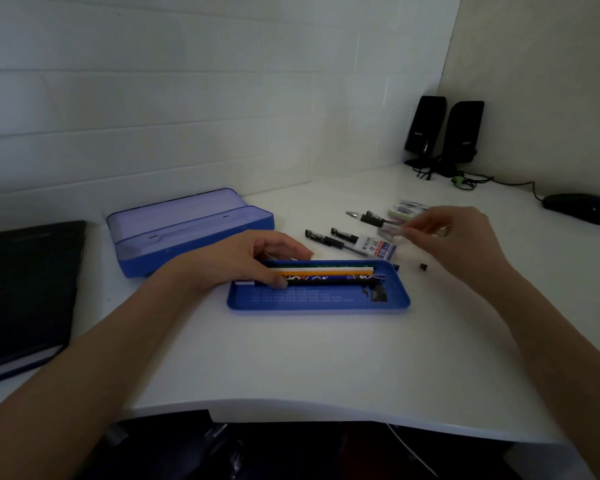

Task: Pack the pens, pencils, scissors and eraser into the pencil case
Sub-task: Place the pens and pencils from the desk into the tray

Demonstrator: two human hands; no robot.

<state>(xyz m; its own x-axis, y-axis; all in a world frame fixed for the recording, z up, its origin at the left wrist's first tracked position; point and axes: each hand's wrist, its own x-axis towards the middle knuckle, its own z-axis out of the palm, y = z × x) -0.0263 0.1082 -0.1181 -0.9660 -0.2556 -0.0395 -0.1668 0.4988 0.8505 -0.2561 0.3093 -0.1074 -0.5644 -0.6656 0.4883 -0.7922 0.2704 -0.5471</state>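
A blue tray of the pencil case (317, 303) lies in front of me with several pencils (336, 273) along its far side. My left hand (253, 259) rests on the left ends of those pencils, fingers curled over them. The open pencil case (187, 230), blue with a pale lilac inside, stands behind it to the left. My right hand (454, 233) hovers over the loose items at the right, pinching a small pale object (390, 232) that is blurred. Black pens (329, 239) and a 2B eraser (378, 247) lie beneath it.
A dark tablet or notebook (25, 292) lies at the left edge. Two black speakers (444, 133) stand in the back right corner with cables, and a black mouse (582, 207) sits at the far right. Small black caps (422, 266) lie right of the tray. The table's front edge is close to me.
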